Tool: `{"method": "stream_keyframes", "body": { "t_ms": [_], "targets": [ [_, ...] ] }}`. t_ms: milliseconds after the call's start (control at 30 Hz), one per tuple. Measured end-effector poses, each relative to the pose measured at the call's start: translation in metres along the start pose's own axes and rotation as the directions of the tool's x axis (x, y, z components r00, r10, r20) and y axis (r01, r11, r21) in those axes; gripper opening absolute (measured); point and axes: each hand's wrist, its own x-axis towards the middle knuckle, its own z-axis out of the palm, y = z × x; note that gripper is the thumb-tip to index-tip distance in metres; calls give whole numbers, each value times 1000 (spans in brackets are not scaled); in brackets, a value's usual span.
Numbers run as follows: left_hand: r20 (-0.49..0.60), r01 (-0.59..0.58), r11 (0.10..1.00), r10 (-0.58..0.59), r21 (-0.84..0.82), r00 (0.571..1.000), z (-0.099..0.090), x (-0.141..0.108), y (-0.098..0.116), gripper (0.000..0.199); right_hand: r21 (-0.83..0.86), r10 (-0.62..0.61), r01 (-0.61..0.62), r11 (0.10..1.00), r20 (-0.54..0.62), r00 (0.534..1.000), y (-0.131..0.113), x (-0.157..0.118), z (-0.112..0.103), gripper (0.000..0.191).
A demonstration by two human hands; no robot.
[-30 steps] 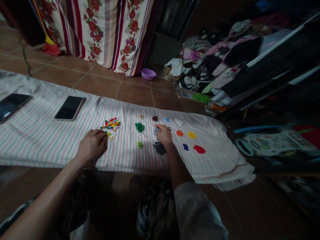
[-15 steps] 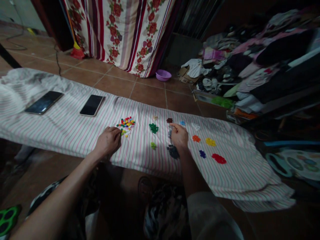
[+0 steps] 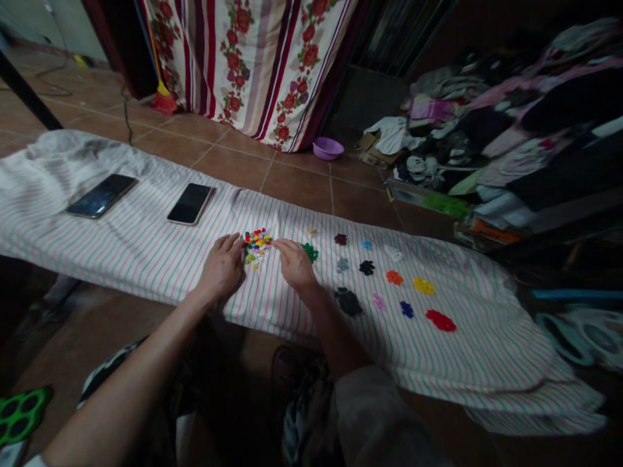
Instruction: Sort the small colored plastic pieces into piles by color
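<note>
A mixed pile of small coloured plastic pieces (image 3: 257, 240) lies on the striped cloth (image 3: 282, 305). My left hand (image 3: 222, 267) rests at the pile's left edge, its fingers loosely bent and slightly apart. From the right, my right hand (image 3: 296, 264) reaches to the pile with thumb and fingertips pressed together; anything tiny between them is too small to make out. Just beyond that hand is a green group (image 3: 310, 252), partly covered by it. Farther right lie single-colour groups, among them brown (image 3: 340, 239), grey (image 3: 343, 264), black (image 3: 366, 267), orange (image 3: 394, 277) and red (image 3: 440, 320).
Two phones, one larger (image 3: 102, 196) and one smaller (image 3: 190, 204), lie on the cloth at left. Beyond the cloth's far edge, a purple bowl (image 3: 328, 149) stands on the tiled floor near a floral curtain (image 3: 265, 71). Clothes (image 3: 481, 117) are heaped at right.
My right hand has moved left from the grey and black groups to the mixed pile, uncovering the black and pink groups. My left hand stays beside the pile. The view has shifted slightly.
</note>
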Motion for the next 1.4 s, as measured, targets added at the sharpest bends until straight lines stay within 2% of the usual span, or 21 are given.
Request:
{"method": "stream_keyframes", "body": {
  "t_ms": [200,333,533,733,900,1067,1267,1400],
  "targets": [
    [43,-20,1000,21,-9,999,19,5,1,50,-33,-7,11,999,113,994,-15,11,21,49],
    [81,-23,1000,22,2,996,21,0,5,49,-23,-62,66,998,153,986,-18,10,24,51],
    [118,-47,998,41,50,992,13,-11,-7,50,4,-83,83,997,140,987,-12,4,19,50],
    [64,-71,997,71,-12,995,12,-15,-17,43,43,-91,88,995,73,993,-6,0,18,47],
    [55,-50,997,53,-51,997,11,-9,-7,48,33,-12,12,999,9,1000,-9,5,21,48],
    [125,49,999,-47,-19,991,10,1,11,56,-85,105,-101,991,43,994,-17,13,26,51],
    [162,62,995,-75,81,984,14,7,21,55,-187,105,-78,979,139,985,-21,16,27,56],
    [159,36,997,-47,71,986,16,6,20,53,-158,63,-35,987,174,983,-18,16,26,56]
  ]
}}
